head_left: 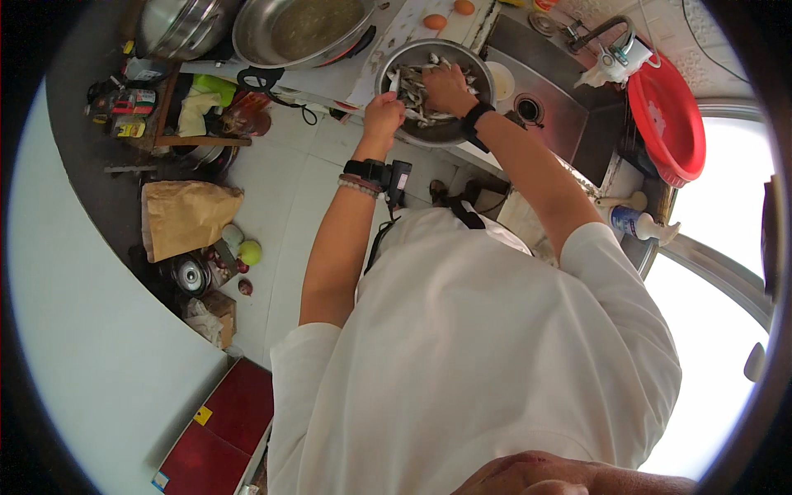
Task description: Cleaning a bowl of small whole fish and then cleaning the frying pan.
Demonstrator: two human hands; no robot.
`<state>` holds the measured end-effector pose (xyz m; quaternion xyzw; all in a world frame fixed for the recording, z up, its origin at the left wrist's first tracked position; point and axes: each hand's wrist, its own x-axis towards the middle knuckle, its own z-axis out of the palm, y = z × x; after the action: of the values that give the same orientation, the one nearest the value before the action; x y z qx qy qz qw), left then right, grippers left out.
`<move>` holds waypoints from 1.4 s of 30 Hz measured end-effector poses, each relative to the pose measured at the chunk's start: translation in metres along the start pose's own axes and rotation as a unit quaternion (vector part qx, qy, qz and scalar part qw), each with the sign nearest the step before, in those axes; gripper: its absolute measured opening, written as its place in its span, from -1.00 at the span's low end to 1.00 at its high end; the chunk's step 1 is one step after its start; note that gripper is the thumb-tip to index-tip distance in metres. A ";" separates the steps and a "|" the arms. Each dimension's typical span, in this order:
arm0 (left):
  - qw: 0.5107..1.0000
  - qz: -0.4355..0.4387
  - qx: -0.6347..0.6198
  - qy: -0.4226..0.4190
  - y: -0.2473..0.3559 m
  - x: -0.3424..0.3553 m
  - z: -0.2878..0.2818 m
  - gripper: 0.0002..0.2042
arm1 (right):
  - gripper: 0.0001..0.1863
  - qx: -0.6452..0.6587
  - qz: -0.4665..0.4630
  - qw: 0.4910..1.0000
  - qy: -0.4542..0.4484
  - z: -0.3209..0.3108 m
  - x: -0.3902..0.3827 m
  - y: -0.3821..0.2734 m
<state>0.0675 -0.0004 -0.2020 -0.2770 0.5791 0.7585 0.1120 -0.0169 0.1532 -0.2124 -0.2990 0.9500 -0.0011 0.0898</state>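
A steel bowl (455,132) of small silvery fish (429,114) sits beside the sink. My left hand (383,117) is closed at the bowl's left rim, with a pale silvery piece, perhaps a fish, rising from its fingers; its exact hold is unclear. My right hand (445,89) reaches into the fish with fingers curled down among them, their tips hidden. A pale round dish (502,78) lies partly behind the bowl. Two brown eggs (436,21) rest on the counter beyond it.
A steel sink (565,124) with faucet (594,37) is at right, near a red basin (686,140) and pump bottle (627,221). A large pan (301,29) is at upper left. Shelves with bottles (132,107), a paper bag (190,214) and a lidded pot (190,274) stand left.
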 end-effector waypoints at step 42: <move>0.885 0.278 0.292 -0.233 0.028 -0.023 0.181 -0.26 | -0.11 0.455 0.371 0.676 0.445 -0.019 -0.100 0.089</move>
<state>0.0197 0.1653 -0.1350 0.1252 0.7847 0.5981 0.1042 0.0097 0.2816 -0.1819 0.1916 0.7927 -0.5327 -0.2261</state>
